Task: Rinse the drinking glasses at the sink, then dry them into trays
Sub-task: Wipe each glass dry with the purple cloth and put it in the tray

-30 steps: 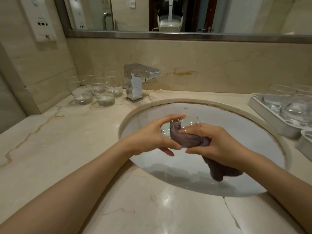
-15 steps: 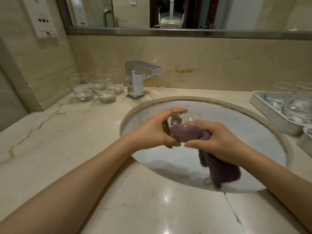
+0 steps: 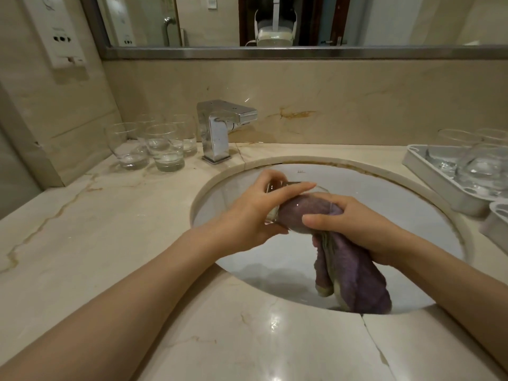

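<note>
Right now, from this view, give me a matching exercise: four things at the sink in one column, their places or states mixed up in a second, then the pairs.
Things:
1. cloth
2. held glass
3. tap
4. tray

Places or states:
A. on the counter right of the basin, glasses in it
B. stuffed into a glass, tail hanging over the basin
C. gripped by the left hand, lying sideways
D. behind the basin, no water running

Pairs: 1-B, 2-C, 3-D, 4-A
</note>
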Demonstrator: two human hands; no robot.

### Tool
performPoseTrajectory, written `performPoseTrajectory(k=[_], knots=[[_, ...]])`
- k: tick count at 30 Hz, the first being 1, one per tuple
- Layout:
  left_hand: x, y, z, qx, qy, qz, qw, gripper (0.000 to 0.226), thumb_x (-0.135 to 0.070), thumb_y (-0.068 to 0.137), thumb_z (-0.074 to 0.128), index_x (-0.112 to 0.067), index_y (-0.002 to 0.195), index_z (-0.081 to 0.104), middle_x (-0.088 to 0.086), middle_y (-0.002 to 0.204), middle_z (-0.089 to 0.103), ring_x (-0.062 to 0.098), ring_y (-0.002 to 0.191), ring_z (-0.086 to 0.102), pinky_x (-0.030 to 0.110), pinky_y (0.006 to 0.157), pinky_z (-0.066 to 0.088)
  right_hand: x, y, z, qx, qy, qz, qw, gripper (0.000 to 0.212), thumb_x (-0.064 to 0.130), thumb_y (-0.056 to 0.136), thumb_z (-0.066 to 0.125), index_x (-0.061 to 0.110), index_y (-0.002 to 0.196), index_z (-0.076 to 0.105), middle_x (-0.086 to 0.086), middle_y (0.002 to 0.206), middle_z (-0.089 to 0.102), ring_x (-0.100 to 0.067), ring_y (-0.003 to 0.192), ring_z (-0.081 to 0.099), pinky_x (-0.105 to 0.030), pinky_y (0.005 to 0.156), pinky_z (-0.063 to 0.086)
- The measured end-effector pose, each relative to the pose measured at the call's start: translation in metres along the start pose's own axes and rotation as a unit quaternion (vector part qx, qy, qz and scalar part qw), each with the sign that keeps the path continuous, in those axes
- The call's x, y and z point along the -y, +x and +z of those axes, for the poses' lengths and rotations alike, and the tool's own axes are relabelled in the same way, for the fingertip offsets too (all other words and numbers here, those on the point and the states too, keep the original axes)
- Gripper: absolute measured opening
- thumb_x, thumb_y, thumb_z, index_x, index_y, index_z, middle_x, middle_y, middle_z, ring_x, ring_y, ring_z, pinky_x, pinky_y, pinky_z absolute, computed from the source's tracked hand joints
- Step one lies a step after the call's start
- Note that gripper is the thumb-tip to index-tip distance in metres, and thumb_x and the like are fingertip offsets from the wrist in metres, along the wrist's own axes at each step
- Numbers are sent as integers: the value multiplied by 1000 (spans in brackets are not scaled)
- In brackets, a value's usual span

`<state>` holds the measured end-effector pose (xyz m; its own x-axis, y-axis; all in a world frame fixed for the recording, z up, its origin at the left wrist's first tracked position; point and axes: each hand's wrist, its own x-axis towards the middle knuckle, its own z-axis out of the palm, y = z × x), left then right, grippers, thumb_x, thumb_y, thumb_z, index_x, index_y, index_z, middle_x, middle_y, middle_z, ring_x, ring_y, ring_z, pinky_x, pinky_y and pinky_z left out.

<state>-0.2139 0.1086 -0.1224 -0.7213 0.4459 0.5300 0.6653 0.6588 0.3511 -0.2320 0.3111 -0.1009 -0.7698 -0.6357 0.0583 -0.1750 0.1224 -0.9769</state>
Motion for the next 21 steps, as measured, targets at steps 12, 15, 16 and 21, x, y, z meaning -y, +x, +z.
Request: performPoseTrajectory(k=[12, 15, 16, 21], knots=[[-13, 6, -13, 68, -479, -287, 827, 78, 23, 73, 66, -32, 128, 53, 8, 117, 61, 26, 91, 70, 40, 72, 60, -20, 6, -19, -61, -550, -324, 767, 42, 33, 75, 70, 25, 116, 69, 0, 114, 66, -24, 85, 66, -38, 62, 57], [-13, 6, -10, 66, -463, -280, 838, 76, 21, 73, 67, -28, 130, 52, 6, 111, 62, 24, 89, 70, 40, 71, 61, -21, 6, -19, -63, -541, -325, 773, 43, 32, 74, 71, 24, 116, 69, -2, 115, 65, -25, 84, 67, -40, 61, 57], [-15, 6, -8, 58, -444, -272, 852, 77, 19, 73, 69, -28, 131, 51, 4, 114, 59, 23, 88, 71, 39, 69, 61, -22, 5, -19, -67, -527, -314, 786, 45, 32, 73, 71, 23, 117, 69, -1, 115, 65, -24, 87, 67, -40, 65, 58], [-12, 4, 4, -18, -244, -165, 955, 81, 10, 72, 75, -32, 134, 46, 5, 128, 42, 9, 97, 64, 22, 78, 56, -15, 4, -5, -79, -269, -175, 944, 34, 26, 74, 80, 38, 103, 65, 23, 98, 67, 0, 92, 63, -12, 78, 48]])
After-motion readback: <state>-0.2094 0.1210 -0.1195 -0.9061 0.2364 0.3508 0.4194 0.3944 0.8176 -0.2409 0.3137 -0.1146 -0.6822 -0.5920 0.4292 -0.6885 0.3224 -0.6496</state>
